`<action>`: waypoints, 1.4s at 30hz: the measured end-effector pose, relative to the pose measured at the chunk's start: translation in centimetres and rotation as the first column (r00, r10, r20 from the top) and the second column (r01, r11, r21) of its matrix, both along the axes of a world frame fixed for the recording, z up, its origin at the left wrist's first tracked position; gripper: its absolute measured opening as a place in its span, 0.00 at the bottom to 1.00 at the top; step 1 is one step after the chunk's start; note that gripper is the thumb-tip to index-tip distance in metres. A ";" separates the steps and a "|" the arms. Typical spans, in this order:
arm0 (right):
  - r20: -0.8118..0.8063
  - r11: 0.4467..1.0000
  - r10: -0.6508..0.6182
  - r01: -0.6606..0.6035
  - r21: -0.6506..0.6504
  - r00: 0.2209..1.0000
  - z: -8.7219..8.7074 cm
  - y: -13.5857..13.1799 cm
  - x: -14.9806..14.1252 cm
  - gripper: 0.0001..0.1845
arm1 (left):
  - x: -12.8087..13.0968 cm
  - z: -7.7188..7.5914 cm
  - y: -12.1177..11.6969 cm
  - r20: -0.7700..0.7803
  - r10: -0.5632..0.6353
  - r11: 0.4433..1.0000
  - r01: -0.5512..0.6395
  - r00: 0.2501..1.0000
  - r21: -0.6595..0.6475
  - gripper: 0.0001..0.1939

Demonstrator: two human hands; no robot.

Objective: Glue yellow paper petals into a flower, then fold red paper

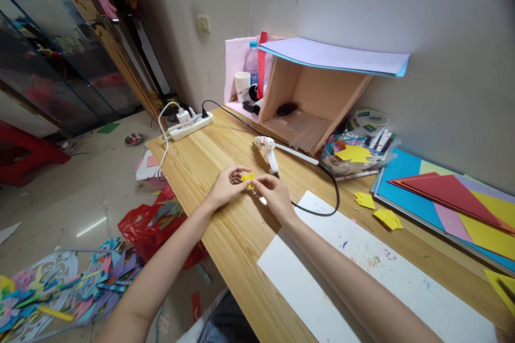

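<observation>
A small yellow paper piece (248, 177) is pinched between both hands above the wooden table (225, 150). My left hand (228, 186) grips its left side with thumb and fingers. On the other side, my right hand (275, 196) holds it with fingertips pressed together. Just behind the hands a white hot glue gun (267, 153) stands on the table, a glue stick (295, 154) sticking out of its back. Something whitish shows below the fingers, too small to name. White paper (322, 262) with coloured specks lies under my right forearm.
A power strip (189, 126) sits at the table's left end; a black cable (337, 193) loops near the glue gun. Behind are an open cardboard box (281, 86) and a basket (341, 163) of markers. Yellow scraps (388, 219) and coloured sheets (396, 166) lie right.
</observation>
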State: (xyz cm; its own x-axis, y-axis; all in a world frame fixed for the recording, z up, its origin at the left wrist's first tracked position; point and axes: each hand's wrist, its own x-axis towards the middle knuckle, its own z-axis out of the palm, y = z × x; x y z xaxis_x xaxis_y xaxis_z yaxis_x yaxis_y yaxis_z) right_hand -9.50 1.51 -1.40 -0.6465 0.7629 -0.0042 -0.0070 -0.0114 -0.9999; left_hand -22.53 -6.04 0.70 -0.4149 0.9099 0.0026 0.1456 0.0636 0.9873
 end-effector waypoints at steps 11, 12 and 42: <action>-0.014 0.996 -0.085 0.086 0.016 0.996 0.4 -0.1 0.6 0.20 | -0.3 -0.3 0.0 -0.061 0.025 0.998 -0.021 0.998 0.056 0.13; -0.017 0.994 -0.104 0.104 0.013 0.994 0.6 -0.1 1.0 0.20 | -0.3 -0.3 -0.1 -0.061 0.039 0.997 -0.035 0.997 0.068 0.12; 0.129 0.759 -0.595 0.503 0.413 0.793 1.3 5.6 25.9 0.15 | 21.3 -1.3 11.1 0.056 -0.483 0.875 0.483 0.874 0.012 0.17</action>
State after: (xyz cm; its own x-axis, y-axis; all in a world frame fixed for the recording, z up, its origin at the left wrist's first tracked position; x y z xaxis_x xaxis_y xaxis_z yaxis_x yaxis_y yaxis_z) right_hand 16.38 7.12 -0.07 -0.1279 0.9652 0.2282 0.3329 0.2585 -0.9068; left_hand -1.23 5.10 -0.63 0.0772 0.9970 -0.0096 0.1032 0.0016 0.9947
